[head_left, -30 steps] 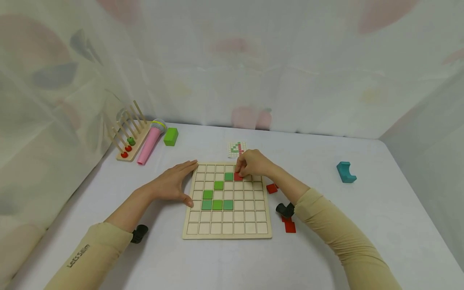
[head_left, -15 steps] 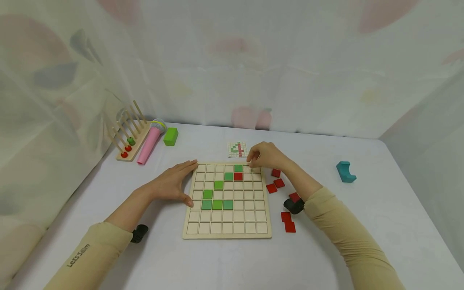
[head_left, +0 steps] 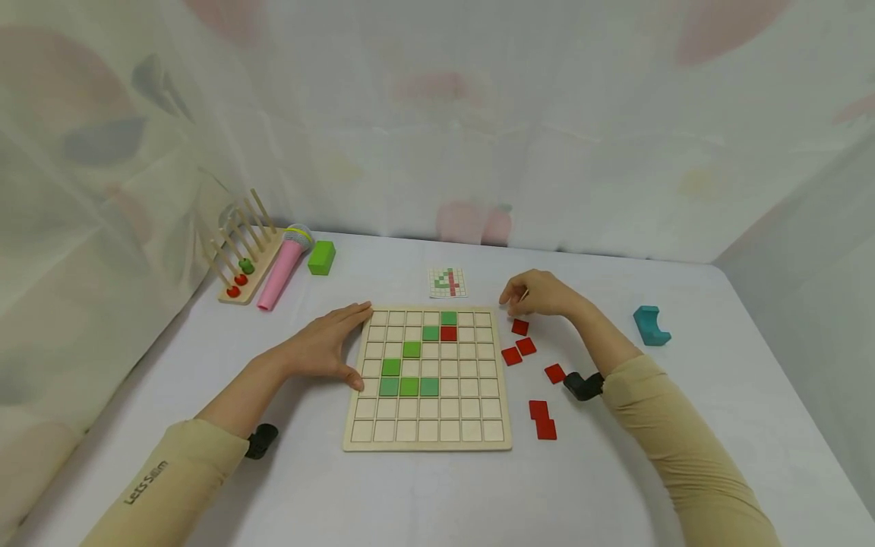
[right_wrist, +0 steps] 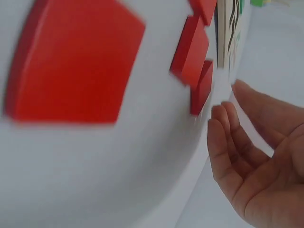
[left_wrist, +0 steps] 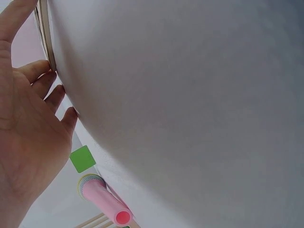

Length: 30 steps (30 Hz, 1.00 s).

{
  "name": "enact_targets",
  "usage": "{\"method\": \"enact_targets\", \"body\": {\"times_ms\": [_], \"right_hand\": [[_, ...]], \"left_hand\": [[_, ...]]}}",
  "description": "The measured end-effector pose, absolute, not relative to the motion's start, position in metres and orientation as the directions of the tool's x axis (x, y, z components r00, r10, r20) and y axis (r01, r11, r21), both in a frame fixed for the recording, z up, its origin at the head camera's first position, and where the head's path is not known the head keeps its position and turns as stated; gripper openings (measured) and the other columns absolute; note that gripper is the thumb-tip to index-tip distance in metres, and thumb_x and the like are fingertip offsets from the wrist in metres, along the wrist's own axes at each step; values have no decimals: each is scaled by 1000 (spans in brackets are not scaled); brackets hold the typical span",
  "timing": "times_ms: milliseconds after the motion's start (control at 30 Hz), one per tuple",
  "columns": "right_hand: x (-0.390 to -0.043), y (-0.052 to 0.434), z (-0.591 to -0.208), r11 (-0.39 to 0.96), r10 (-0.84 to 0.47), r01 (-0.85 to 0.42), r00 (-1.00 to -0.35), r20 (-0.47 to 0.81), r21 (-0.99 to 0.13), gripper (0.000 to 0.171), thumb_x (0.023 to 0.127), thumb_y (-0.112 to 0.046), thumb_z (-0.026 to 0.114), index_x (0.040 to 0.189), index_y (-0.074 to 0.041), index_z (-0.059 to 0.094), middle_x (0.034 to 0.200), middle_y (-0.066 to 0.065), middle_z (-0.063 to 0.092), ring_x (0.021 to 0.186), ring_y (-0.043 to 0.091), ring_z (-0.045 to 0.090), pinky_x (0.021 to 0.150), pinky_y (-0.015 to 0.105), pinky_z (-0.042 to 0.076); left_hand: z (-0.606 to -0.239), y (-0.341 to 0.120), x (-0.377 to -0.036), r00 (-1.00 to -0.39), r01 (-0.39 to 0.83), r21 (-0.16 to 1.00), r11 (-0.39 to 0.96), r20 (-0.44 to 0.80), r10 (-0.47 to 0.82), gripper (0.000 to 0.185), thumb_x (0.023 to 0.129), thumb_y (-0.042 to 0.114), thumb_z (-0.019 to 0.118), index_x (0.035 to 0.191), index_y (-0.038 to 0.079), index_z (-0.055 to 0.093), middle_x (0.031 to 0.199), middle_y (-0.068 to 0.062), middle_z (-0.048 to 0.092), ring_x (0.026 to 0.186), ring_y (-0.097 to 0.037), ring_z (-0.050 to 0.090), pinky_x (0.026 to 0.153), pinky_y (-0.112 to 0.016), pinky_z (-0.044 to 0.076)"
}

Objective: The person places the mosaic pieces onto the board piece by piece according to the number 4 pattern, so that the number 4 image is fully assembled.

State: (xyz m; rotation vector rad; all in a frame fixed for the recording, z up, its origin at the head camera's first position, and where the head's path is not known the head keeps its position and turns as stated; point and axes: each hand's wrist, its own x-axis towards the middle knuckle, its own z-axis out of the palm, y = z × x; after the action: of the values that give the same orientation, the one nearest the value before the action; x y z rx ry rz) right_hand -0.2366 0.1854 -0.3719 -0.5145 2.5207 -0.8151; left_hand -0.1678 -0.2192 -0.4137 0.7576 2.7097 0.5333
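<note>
While lying flat at the left edge of the wooden grid board (head_left: pixel 428 377), with straight fingers and thumb touching that edge, gripping nothing: left hand (head_left: pixel 328 346). Hovering just off the board's upper right corner, fingers loosely curled and relaxed, holding nothing, fingertips just above the nearest loose red tile (head_left: pixel 520 327): right hand (head_left: pixel 540 294). Lying scattered on the white table (head_left: pixel 683 425) right of the board: two more red tiles (head_left: pixel 518 351) side by side, a single one (head_left: pixel 555 373) further right, and a pair (head_left: pixel 542 418) near the board's lower right corner. Sitting in the board's cells: one red square (head_left: pixel 448 333) near the top, a green square (head_left: pixel 448 317) directly above it, further green squares (head_left: pixel 409 386) stepping down to the left. Lying just beyond the board's far edge: small pattern card (head_left: pixel 448 282). Resting well left of the board: pink toy microphone (head_left: pixel 283 265), green block (head_left: pixel 321 257), wooden peg rack (head_left: pixel 241 254). Standing well right of the board: teal block (head_left: pixel 652 325).
</note>
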Motion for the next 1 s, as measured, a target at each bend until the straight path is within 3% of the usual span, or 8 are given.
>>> {"method": "enact_targets", "body": {"times_ms": [300, 600, 1000], "right_hand": [[-243, 205, -378, 737, -558, -240, -743, -368, -632, 30, 85, 3, 61, 110, -10, 72, 102, 11, 64, 95, 22, 62, 82, 27, 50], [-245, 214, -386, 699, -592, -183, -690, -416, -691, 46, 78, 15, 58, 114, -9, 72, 121, 11, 67, 97, 23, 55, 84, 28, 48], [-247, 217, -390, 700, -619, -243, -675, -401, -672, 35, 79, 4, 69, 109, -14, 75, 115, 11, 60, 100, 23, 52, 88, 29, 45]], "left_hand": [[-415, -220, -168, -828, 439, 417, 796, -157, 539, 135, 51, 68, 85, 155, 4, 28, 166, -12, 24, 153, -38, 22, 122, -60, 24], [-417, -220, -168, -833, 430, 421, 799, -155, 530, 135, 50, 69, 85, 156, 7, 28, 166, -10, 24, 154, -36, 22, 122, -60, 24], [-417, -220, -168, -835, 431, 413, 802, -155, 528, 135, 50, 68, 85, 156, 7, 28, 166, -10, 24, 153, -36, 22, 121, -60, 25]]}}
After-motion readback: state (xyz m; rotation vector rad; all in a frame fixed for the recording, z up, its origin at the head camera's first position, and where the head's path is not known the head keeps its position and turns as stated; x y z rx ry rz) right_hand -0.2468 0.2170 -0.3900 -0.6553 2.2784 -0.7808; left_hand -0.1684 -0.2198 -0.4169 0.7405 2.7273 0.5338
